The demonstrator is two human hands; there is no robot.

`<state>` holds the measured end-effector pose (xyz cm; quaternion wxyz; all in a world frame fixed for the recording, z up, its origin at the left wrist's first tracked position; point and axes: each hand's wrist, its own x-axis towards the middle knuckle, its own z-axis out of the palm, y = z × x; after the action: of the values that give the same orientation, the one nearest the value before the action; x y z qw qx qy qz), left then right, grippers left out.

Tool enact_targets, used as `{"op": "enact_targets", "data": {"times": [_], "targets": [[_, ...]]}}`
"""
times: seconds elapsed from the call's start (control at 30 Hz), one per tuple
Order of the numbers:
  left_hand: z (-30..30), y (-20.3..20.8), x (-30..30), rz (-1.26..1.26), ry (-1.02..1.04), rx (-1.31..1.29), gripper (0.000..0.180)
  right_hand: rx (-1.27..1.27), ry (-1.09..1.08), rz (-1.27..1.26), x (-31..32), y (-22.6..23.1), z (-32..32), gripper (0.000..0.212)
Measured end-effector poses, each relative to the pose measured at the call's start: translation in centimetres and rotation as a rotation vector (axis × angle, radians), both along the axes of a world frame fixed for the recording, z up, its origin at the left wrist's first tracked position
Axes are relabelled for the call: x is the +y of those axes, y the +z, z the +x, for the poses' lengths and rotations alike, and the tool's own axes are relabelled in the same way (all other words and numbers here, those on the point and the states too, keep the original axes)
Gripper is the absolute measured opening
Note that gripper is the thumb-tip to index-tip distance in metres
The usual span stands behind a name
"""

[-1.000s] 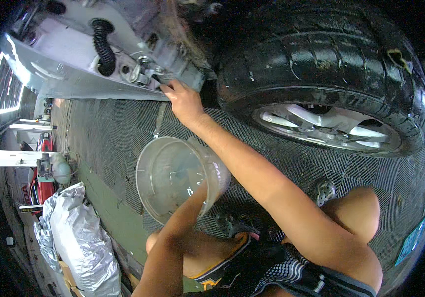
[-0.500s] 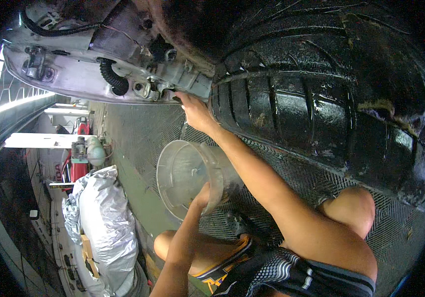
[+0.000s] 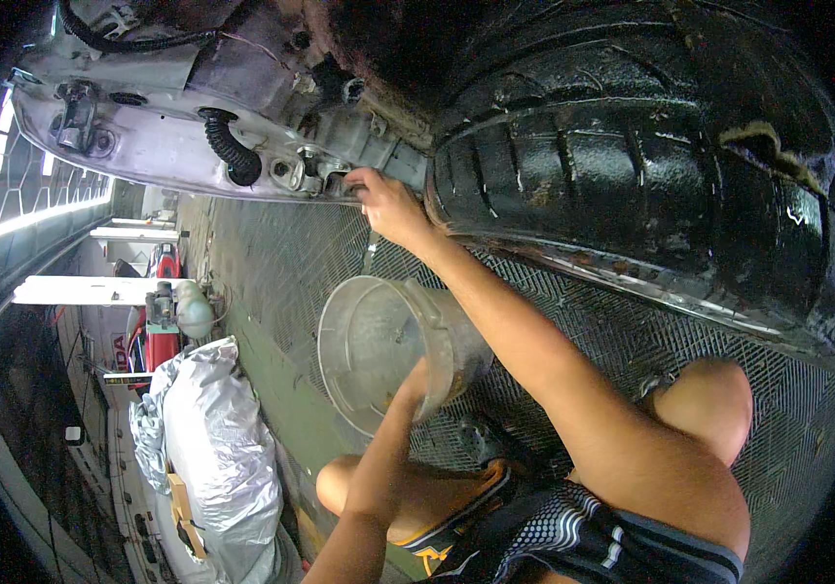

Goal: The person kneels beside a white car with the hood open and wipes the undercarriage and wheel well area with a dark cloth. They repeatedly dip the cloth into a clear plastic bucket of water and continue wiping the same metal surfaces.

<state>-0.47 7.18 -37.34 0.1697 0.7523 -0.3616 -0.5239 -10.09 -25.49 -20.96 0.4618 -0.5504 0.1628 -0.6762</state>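
Note:
The translucent plastic bucket lies tilted on the dark textured floor, its round mouth toward the left. My left hand is in the bucket's mouth, its fingers hidden at the inner wall. My right arm stretches to the lower edge of the bare, whitish car door frame. There my right hand is closed, thumb and fingers curled together beside a metal bracket. Whatever they hold, if anything, is too small to make out. A black ribbed rubber hose hangs left of this hand.
A glossy black ribbed panel fills the upper right, close to my right arm. To the left stand a silver-covered bulky shape, a cardboard piece and a compressor-like tank. My bent knees flank the bucket.
My view has shifted slightly, so the bucket and car body sit a little differently. My right fingers have bent more at the frame edge. The left hand stays in the bucket.

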Motion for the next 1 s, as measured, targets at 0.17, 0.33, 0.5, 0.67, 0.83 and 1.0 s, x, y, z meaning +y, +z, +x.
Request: {"op": "enact_targets", "data": {"times": [0.17, 0.33, 0.5, 0.67, 0.83, 1.0], "targets": [[-0.9, 1.7, -1.5, -0.076, -0.103, -0.082, 0.043, -0.064, -0.171, -0.103, -0.3, -0.3, -0.2, 0.024], [-4.4, 5.9, -3.9, -0.215, -0.383, -0.301, 0.038, -0.081, -0.085, 0.114, 0.4, -0.4, -0.2, 0.018], [-3.8, 6.8, -3.8, -0.024, -0.370, -0.247, 0.031, 0.010, 0.008, 0.249, 1.2, 0.2, -0.6, 0.016], [-5.8, 7.3, -4.4, -0.118, -0.269, -0.254, 0.031, -0.110, -0.087, 0.163, 0.1, 1.9, 0.2, 0.016], [-8.3, 10.0, -6.1, 0.070, -0.199, -0.313, 0.033, 0.210, -0.128, 0.185, -0.3, -1.1, 0.2, 0.015], [-7.0, 8.5, -5.7, 0.010, -0.245, -0.290, 0.032, 0.003, -0.242, 0.160, 0.0, -0.4, 2.6, 0.017]]}}
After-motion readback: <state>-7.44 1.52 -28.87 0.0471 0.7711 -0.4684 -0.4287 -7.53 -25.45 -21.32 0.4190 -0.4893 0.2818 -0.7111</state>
